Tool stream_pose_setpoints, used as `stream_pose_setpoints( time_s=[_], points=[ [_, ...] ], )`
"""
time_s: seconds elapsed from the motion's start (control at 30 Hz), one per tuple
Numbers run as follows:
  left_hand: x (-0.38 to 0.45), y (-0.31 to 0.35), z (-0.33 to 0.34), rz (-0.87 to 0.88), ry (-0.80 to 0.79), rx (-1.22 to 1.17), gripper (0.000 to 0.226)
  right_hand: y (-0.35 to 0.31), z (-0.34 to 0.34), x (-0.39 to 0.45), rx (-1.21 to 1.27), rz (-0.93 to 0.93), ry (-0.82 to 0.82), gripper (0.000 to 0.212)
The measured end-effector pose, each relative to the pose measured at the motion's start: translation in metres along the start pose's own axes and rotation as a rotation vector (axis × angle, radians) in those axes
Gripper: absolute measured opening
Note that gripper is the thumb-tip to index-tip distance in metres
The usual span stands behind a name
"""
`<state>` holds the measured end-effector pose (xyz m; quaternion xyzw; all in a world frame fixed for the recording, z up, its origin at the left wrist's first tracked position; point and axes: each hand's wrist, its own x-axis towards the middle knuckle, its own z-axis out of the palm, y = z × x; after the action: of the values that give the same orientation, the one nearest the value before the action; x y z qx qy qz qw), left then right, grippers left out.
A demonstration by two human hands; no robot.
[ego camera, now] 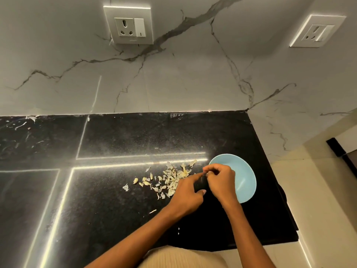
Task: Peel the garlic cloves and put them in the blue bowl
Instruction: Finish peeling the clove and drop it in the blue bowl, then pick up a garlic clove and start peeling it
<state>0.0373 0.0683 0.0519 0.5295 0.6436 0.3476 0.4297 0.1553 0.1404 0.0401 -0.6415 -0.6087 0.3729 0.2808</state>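
Garlic cloves (146, 183) lie loose on the black bench (108, 190), a handful of them at about nine o'clock from the hands; just to their right spreads a heap of papery garlic skins (172, 177), thickest where it runs up against the left hand, with one stray sliver of skin (152, 211) lying apart at six o'clock from the heap. Bright strips of reflected light cross the bench surface to the left of all this.

Next comes the left hand (188, 194), fingers curled, thumb tip showing toward the right hand; it meets the right hand (219, 179) at a small pale piece (206, 173) (most likely a clove, though it is too small and too hidden to be sure) that both hands pinch between their fingertips. The right hand's fingers are curled tight round that spot; the knuckles face up.

At three o'clock from the hands sits the blue bowl (244, 182), upright on the bench near its right edge; the right hand overlaps the bowl's left side in this view, so I cannot tell what the bowl holds.

Behind the bench rises a white marble wall (183, 78) with dark veins; a socket plate (128, 25) sits at eleven o'clock, and a second socket plate (316, 31) at one o'clock.
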Motion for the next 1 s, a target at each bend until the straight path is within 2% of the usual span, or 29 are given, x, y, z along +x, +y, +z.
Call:
stream_pose_setpoints(
  time_s=[0.2,0.33,0.47,0.8,0.93,1.0],
  points=[
    [-0.011,-0.027,-0.031,-0.078,0.250,-0.027,0.037,-0.026,0.049,-0.011,-0.100,-0.248,-0.168,0.029],
    [-0.022,-0.050,-0.056,-0.207,0.452,-0.069,0.030,-0.032,0.076,-0.015,-0.158,-0.325,-0.349,0.027],
    [-0.036,-0.071,-0.074,-0.323,0.604,-0.133,0.032,-0.035,0.100,-0.013,-0.254,-0.380,-0.495,0.036],
    [-0.049,-0.098,-0.079,-0.406,0.600,-0.144,0.048,-0.038,0.151,-0.004,-0.458,-0.497,-0.571,0.020],
    [-0.049,-0.098,-0.079,-0.405,0.610,-0.156,0.049,-0.040,0.156,-0.005,-0.459,-0.500,-0.557,0.007],
    [-0.050,-0.098,-0.078,-0.402,0.616,-0.160,0.049,-0.042,0.154,-0.005,-0.420,-0.482,-0.558,0.012]
  ],
)
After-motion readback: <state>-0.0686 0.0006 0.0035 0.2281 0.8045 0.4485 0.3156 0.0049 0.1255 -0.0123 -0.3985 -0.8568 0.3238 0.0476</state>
